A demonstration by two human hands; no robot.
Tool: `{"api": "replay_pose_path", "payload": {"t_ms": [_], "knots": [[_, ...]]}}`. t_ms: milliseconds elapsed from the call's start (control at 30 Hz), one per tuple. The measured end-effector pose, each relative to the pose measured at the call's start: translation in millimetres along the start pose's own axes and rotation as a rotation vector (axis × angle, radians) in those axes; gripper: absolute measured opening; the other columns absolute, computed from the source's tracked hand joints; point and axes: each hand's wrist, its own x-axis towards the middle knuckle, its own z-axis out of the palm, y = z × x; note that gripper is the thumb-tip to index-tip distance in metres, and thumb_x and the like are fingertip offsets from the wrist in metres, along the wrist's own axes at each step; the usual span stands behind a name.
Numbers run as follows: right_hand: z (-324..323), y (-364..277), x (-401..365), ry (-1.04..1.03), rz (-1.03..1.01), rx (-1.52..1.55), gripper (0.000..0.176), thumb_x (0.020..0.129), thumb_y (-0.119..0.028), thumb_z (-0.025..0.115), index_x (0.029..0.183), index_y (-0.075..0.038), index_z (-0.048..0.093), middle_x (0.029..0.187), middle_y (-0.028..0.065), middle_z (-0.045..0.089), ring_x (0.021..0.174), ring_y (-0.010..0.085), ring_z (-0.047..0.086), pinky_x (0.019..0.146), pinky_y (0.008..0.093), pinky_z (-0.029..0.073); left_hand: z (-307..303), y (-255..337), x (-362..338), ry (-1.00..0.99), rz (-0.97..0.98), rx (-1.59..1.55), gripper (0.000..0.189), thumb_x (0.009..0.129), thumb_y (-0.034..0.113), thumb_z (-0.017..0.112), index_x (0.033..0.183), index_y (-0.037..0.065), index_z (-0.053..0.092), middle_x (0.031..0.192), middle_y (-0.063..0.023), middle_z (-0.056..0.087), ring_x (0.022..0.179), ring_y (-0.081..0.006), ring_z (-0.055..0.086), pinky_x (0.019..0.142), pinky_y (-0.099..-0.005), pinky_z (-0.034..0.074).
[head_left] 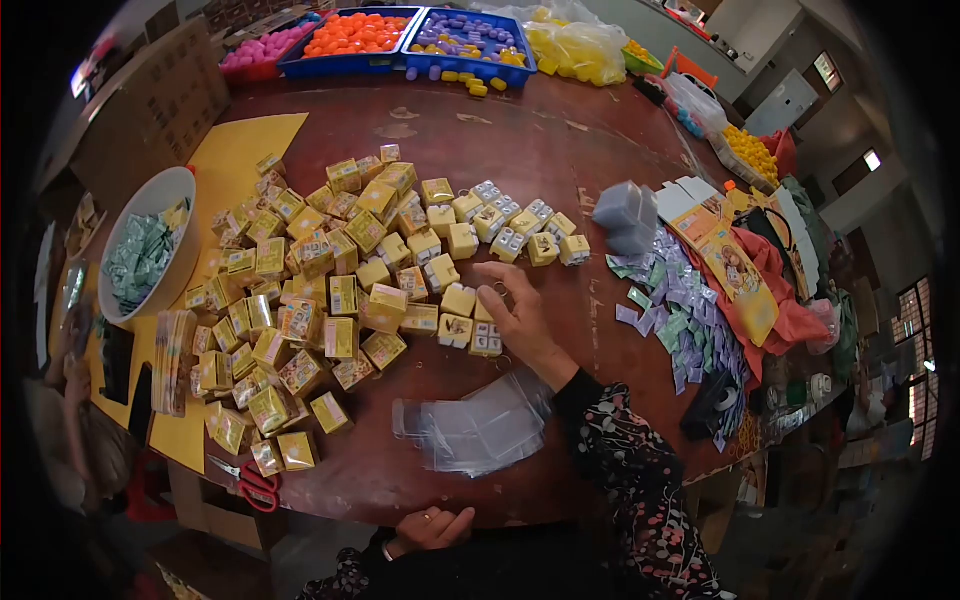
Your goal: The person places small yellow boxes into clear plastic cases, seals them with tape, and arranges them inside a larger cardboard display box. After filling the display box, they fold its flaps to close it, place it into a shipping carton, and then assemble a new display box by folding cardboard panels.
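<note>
My right hand [520,318] reaches over the table with its fingers apart, holding nothing that I can see. Just left of its fingertips are small yellow cubes [458,300], some with white faces and printed pictures. My left hand [432,528] rests at the near table edge, its fingers curled in and no object showing in it. Between the two hands lies a stack of clear plastic bags [480,430]. Left of the cubes spreads a large heap of small printed yellow boxes [340,240].
A white bowl [180,185] of green packets stands left. Red-handled scissors [258,487] lie at the front edge. Purple and green sachets [680,310] spread at right beside clear plastic pieces [628,215]. Blue trays [405,60] of coloured capsules stand behind, a carton [150,110] back left.
</note>
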Motion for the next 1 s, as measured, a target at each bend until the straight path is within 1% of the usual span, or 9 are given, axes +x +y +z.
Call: {"api": "replay_pose_path", "payload": {"t_ms": [33,200,300,367,467,500,633,833,1000], "knots": [[-11,2,12,0.016,-0.141,-0.111,0.029,0.098,-0.017,0.066,0.122,-0.002,0.067,0.119,0.0153,0.067,0.116,0.0302,0.061,0.099,0.0374,0.048,-2,0,0,0.000,0.009,-0.002,0.020,0.096,0.014,0.069,0.110,0.001,0.076,0.070,-0.0050,0.062,0.062,-0.0191,0.064,0.058,-0.0310,0.051],[-97,88,90,0.240,-0.018,-0.549,0.038,0.105,-0.034,0.054,0.118,-0.002,0.070,0.123,0.0183,0.070,0.112,0.0399,0.063,0.097,0.0473,0.049,-1,-1,0,0.002,0.023,-0.028,0.021,0.097,0.015,0.068,0.110,0.001,0.075,0.071,-0.0052,0.063,0.063,-0.0190,0.064,0.058,-0.0310,0.051],[-103,140,99,0.003,0.349,-0.535,0.038,0.105,-0.035,0.050,0.122,-0.008,0.070,0.126,0.0200,0.069,0.117,0.0452,0.062,0.093,0.0532,0.051,0,-3,4,-0.001,0.021,-0.052,0.021,0.097,0.015,0.068,0.111,0.001,0.075,0.071,-0.0053,0.063,0.063,-0.0190,0.064,0.059,-0.0310,0.051],[-59,177,93,0.281,0.195,-0.314,0.035,0.103,-0.035,0.053,0.116,-0.006,0.066,0.112,0.0240,0.069,0.110,0.0474,0.062,0.091,0.0555,0.050,2,-6,11,0.006,0.000,-0.078,0.021,0.097,0.015,0.068,0.111,0.000,0.075,0.071,-0.0053,0.063,0.063,-0.0189,0.064,0.059,-0.0310,0.051],[-9,96,81,0.218,0.354,-0.307,0.041,0.099,-0.035,0.060,0.122,-0.002,0.058,0.112,0.0303,0.063,0.109,0.0491,0.059,0.093,0.0575,0.045,3,-2,19,0.006,-0.077,-0.126,0.022,0.097,0.015,0.068,0.111,0.000,0.075,0.072,-0.0055,0.064,0.064,-0.0189,0.064,0.059,-0.0309,0.052],[13,87,75,0.308,0.205,-0.206,0.052,0.099,-0.035,0.061,0.135,0.001,0.052,0.120,0.0326,0.059,0.117,0.0497,0.055,0.098,0.0559,0.044,3,-1,22,0.009,-0.096,-0.139,0.022,0.098,0.016,0.068,0.111,0.000,0.075,0.072,-0.0055,0.064,0.064,-0.0189,0.064,0.059,-0.0309,0.052],[18,56,67,0.106,0.212,-0.163,0.058,0.096,-0.038,0.065,0.137,0.002,0.055,0.125,0.0311,0.061,0.116,0.0453,0.060,0.102,0.0503,0.045,4,0,30,0.002,-0.155,-0.190,0.022,0.098,0.016,0.067,0.112,0.000,0.075,0.073,-0.0056,0.064,0.064,-0.0188,0.065,0.060,-0.0309,0.052],[-207,87,95,0.588,0.031,-0.529,0.036,0.095,-0.032,0.068,0.117,-0.003,0.070,0.112,0.0185,0.073,0.107,0.0355,0.069,0.093,0.0423,0.053,3,3,35,0.002,-0.266,-0.237,0.023,0.099,0.016,0.067,0.112,0.000,0.075,0.074,-0.0059,0.065,0.065,-0.0187,0.065,0.060,-0.0309,0.052],[-379,133,59,0.375,0.316,-0.889,0.052,0.091,-0.042,0.066,0.119,0.002,0.068,0.112,0.0275,0.071,0.107,0.0452,0.066,0.094,0.0515,0.051,6,3,44,-0.016,-0.335,-0.246,0.024,0.099,0.017,0.066,0.113,-0.001,0.074,0.075,-0.0060,0.066,0.066,-0.0186,0.065,0.061,-0.0308,0.052]]}}
